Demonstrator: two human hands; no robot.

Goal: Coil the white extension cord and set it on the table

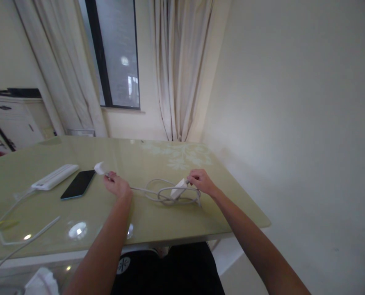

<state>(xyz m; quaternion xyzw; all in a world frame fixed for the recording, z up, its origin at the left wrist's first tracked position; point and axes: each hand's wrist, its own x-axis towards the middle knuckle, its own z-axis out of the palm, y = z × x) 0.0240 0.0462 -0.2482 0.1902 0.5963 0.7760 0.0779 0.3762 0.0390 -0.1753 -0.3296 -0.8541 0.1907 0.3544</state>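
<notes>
My left hand (pixel 117 185) is closed around the end of a grey cable, just behind its white plug (pixel 100 168), which points up and left over the table. From there the grey cable (pixel 151 192) runs right into loose loops on the tabletop. Among these loops a white block-shaped adapter (pixel 179 189) is tilted, its lower end by the coils. My right hand (pixel 200 180) pinches the cable at the adapter's upper right end; the fingertips partly hide that joint. Left of my left hand lies a dark phone (pixel 78 184), screen up.
A long white power strip (pixel 55 177) lies left of the phone, its white cord (pixel 7 217) curving toward the front edge. Another white cable (pixel 31 241) hangs over that edge. The glossy table (pixel 145 159) ends near a wall (pixel 293 123) at right; curtains (pixel 182 61) hang behind.
</notes>
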